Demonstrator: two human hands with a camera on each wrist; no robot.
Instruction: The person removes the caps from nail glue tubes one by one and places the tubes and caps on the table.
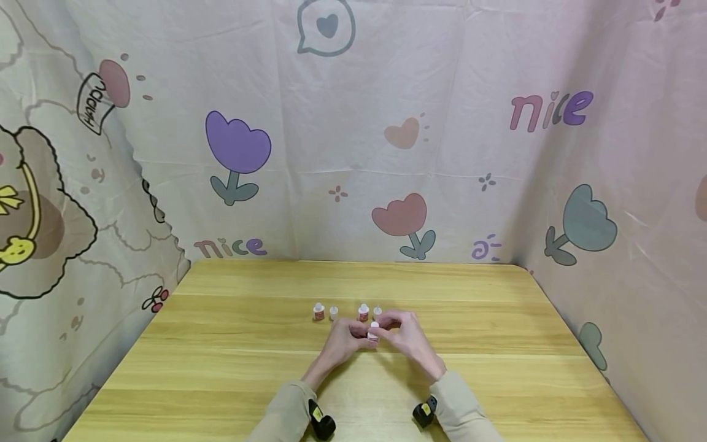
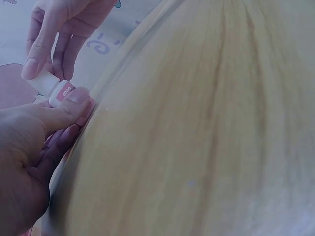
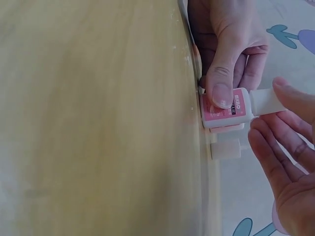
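A small white glue bottle (image 3: 227, 109) with a pink label is held upright close over the table, in the middle of the head view. My left hand (image 1: 342, 341) grips its body between thumb and fingers, the thumb lying across the label. From the other side my right hand (image 1: 409, 337) pinches the white cap (image 3: 266, 102) on top between thumb and fingers. In the right wrist view the cap sits right at the bottle's shoulder. Just beyond the hands stands a similar bottle (image 1: 363, 313), with a small white piece (image 1: 377, 311) beside it.
Another red-labelled bottle (image 1: 318, 312) and a second small white piece (image 1: 334, 314) stand further left in the same row. The wooden table (image 1: 243, 368) ends at a patterned curtain (image 1: 331, 153) behind and at both sides.
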